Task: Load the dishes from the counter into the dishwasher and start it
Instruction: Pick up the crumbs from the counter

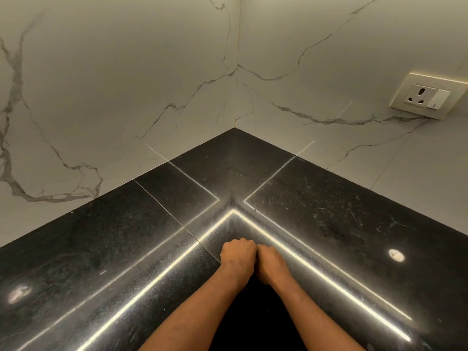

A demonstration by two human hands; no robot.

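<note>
No dishes and no dishwasher appear in the head view. A black polished stone counter (141, 239) wraps round a corner, and both my forearms reach up to its inner corner. My left hand (238, 257) lies there as a fist, fingers curled under, with nothing visible in it. My right hand (271, 266) sits right beside it, touching it, also curled into a fist with nothing visible in it. Both fists rest on the counter's front edge. What lies below the edge between my arms is dark and hidden.
White marble-look walls (101, 97) rise behind the counter on both sides and meet in the corner. A wall socket with a switch (428, 96) is mounted on the right wall. Bright light strips reflect along the counter's front edges.
</note>
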